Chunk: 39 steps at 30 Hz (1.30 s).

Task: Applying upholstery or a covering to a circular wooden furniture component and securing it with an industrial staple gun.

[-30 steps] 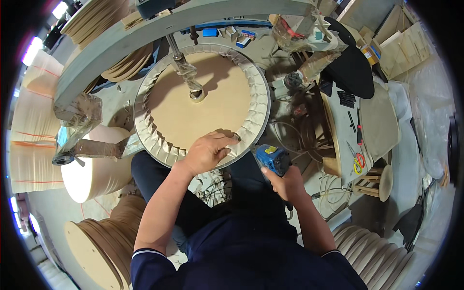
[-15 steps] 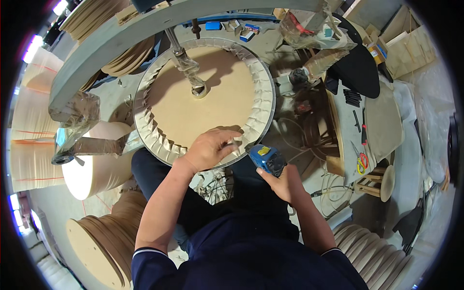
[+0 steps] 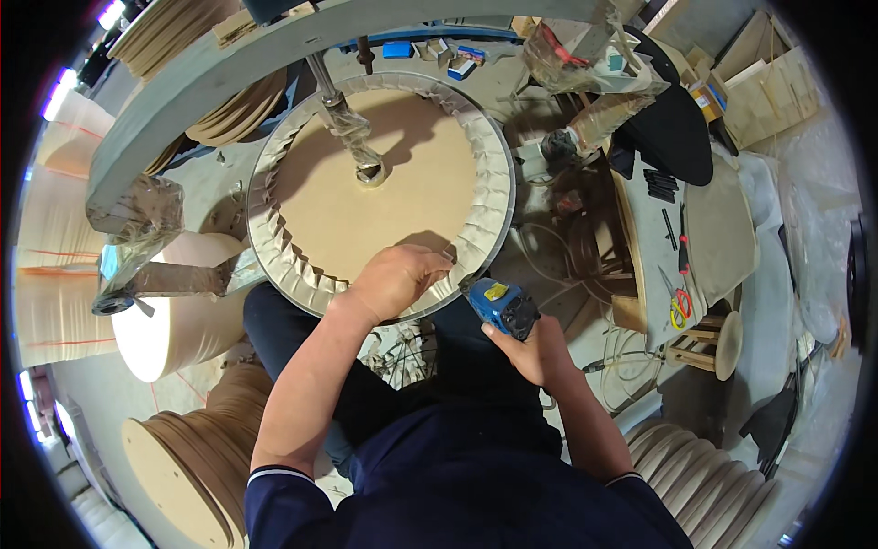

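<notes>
A round board (image 3: 402, 201) lies under a press rod, ringed by pleated cream fabric (image 3: 492, 188) folded inward over its edge, inside a round metal rim. My left hand (image 3: 395, 276) is at the near right part of the ring, its fingers closed in a pinch on the fabric edge. My right hand (image 3: 535, 349) is wrapped round a blue and black staple gun (image 3: 501, 304) with a yellow label. The gun's nose is at the rim, close beside my left fingertips; whether it touches the fabric is hard to tell.
The press rod (image 3: 346, 123) comes down onto the board from a grey curved arm (image 3: 183, 101). To the right, a bench holds scissors (image 3: 679, 300), a red-handled screwdriver (image 3: 683, 252) and black strips (image 3: 660, 185). Stacked discs (image 3: 187, 457) stand lower left, near a fabric roll (image 3: 192, 311).
The left fingers have drawn together and press down on the fabric edge. The staple gun stays beside them at the rim. The whole view has shifted slightly.
</notes>
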Each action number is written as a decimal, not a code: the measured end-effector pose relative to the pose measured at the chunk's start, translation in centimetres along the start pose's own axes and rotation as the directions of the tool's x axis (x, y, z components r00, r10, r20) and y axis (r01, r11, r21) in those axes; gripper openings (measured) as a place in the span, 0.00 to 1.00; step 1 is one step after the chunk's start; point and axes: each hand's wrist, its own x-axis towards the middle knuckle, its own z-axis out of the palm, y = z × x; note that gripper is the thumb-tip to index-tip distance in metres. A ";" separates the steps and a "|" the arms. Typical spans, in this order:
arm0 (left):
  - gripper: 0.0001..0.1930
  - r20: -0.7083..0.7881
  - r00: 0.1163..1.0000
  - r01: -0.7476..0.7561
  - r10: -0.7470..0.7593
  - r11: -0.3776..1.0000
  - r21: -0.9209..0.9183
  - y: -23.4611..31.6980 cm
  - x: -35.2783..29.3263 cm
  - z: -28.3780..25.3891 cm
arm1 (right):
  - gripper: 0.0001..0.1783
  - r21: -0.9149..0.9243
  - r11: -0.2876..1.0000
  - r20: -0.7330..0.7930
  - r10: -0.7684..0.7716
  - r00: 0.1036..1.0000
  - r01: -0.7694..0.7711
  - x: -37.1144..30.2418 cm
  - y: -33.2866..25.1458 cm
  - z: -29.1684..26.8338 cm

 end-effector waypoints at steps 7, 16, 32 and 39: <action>0.05 0.037 0.992 0.120 -0.123 0.990 0.069 0.1 0.4 0.2 | 0.25 0.039 0.996 -0.002 -0.075 0.997 0.075 0.3 -0.1 0.2; 0.08 -0.069 0.976 0.216 -0.208 0.966 0.144 0.1 0.5 1.8 | 0.23 0.073 0.993 0.031 -0.098 0.995 0.095 1.4 -1.3 0.9; 0.10 -0.165 0.972 0.114 -0.166 0.952 -0.285 0.2 -1.7 0.7 | 0.20 0.228 0.973 -0.060 0.039 0.997 -0.024 0.3 0.8 -0.3; 0.10 -0.068 0.998 -0.008 0.008 1.000 -0.002 -1.1 -1.6 0.4 | 0.24 0.082 0.997 -0.041 0.001 0.999 0.002 0.0 0.9 0.4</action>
